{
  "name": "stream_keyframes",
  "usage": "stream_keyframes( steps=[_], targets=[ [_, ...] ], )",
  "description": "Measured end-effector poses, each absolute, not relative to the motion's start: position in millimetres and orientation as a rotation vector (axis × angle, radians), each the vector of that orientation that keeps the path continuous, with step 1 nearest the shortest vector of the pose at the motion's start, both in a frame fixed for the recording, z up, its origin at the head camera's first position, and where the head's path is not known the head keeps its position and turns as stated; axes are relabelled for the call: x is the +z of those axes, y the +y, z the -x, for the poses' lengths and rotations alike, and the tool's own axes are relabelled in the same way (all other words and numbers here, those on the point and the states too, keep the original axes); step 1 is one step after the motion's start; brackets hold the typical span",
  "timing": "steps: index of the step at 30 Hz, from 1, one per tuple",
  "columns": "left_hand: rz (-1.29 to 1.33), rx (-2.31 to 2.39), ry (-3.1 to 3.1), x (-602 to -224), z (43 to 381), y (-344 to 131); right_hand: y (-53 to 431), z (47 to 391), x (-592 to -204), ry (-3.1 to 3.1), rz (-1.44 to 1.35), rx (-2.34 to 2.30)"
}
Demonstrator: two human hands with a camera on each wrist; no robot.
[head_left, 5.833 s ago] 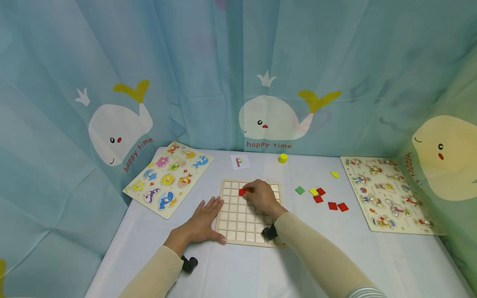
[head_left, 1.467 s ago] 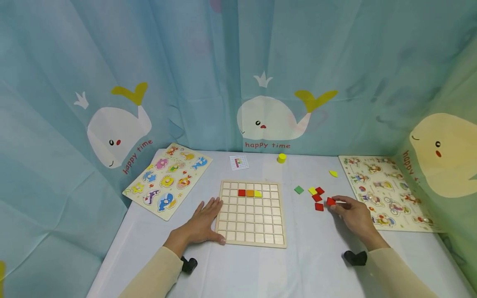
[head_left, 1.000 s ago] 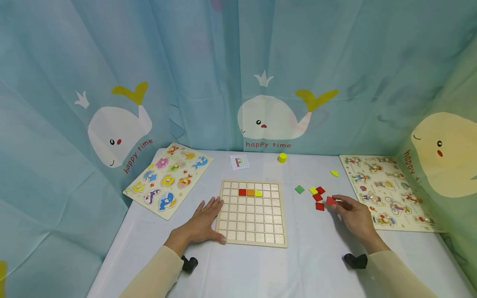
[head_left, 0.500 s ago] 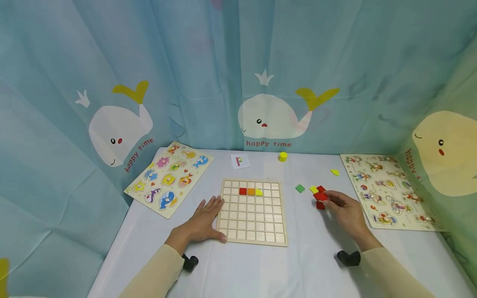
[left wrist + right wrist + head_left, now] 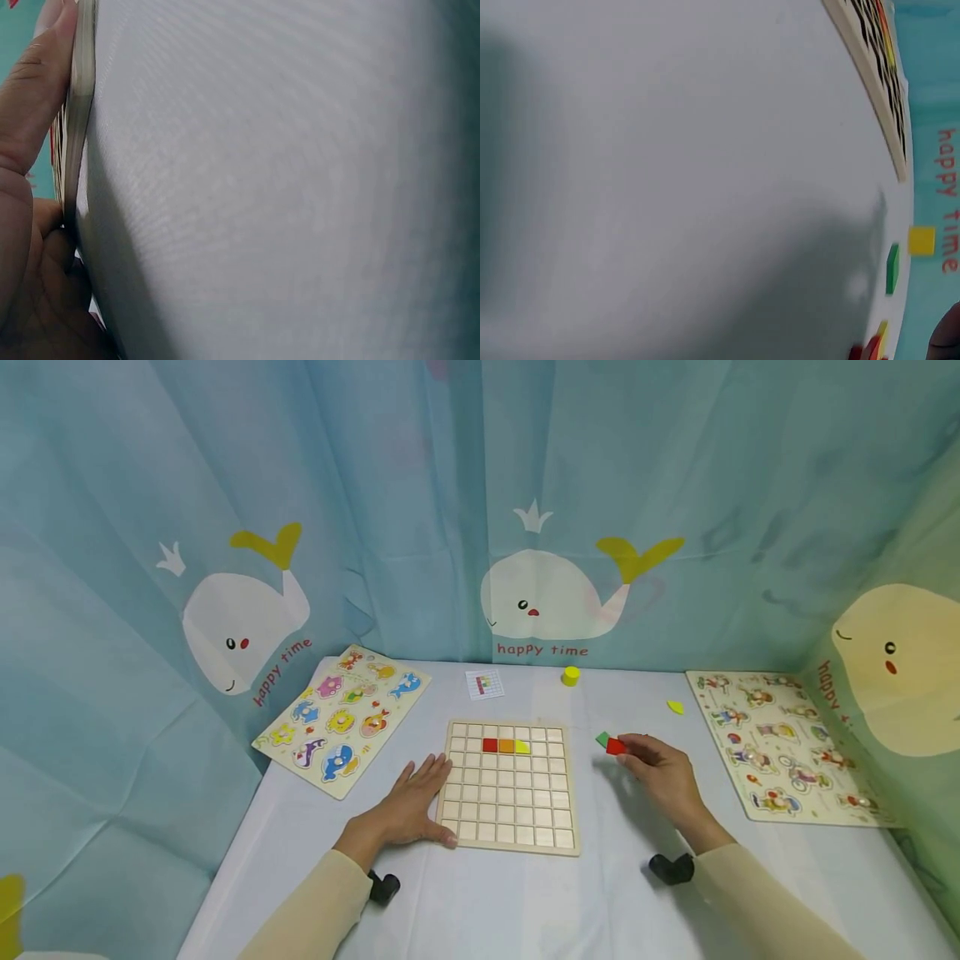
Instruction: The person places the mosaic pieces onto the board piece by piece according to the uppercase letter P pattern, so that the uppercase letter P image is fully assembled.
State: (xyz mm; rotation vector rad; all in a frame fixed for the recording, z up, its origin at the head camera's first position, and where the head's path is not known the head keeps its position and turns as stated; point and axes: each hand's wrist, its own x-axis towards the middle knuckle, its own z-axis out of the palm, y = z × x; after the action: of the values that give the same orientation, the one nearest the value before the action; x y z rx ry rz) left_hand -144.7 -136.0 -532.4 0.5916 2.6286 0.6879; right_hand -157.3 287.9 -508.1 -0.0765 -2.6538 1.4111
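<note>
A square wooden grid board lies mid-table, holding a red tile, an orange tile and a yellow quarter-round tile in one row. Along its left edge rests my left hand, fingers spread and straight; the left wrist view shows that hand against the board's side. Right of the board, my right hand pinches a red square tile between thumb and fingers. That tile partly covers a green tile. The right wrist view shows more red tiles, which the hand hides in the head view.
Two picture peg puzzles flank the table, an animal one at left and a people one at right. Toward the back stand a pattern card and a yellow cylinder. A yellow quarter-round tile lies at right.
Earlier the right hand set tiles on the board, then pinched a red tile at the loose pile. It has since carried that tile left, toward the green tile. The left hand stays put.
</note>
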Motion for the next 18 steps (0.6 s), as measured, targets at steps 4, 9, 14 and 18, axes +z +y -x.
stream_keyframes(
  steps=[4, 9, 14, 18],
  targets=[
    [-0.592, 0.699, 2.619, -531.9, 144.8, -135.7, 275.9, 162.0, -508.8, -2.638, 0.036, 1.437],
    [-0.594, 0.702, 2.619, -531.6, 145.3, -135.1, 257.3, 166.6, -505.5, -2.654, 0.028, 1.48],
    [-0.589, 0.698, 2.621, -532.3, 145.7, -135.4, 234.4, 170.7, -502.9, -2.685, 0.035, 1.494],
    [-0.588, 0.684, 2.62, -532.5, 145.4, -136.0, 213.8, 174.0, -502.1, -2.7, 0.003, 1.522]
  ],
)
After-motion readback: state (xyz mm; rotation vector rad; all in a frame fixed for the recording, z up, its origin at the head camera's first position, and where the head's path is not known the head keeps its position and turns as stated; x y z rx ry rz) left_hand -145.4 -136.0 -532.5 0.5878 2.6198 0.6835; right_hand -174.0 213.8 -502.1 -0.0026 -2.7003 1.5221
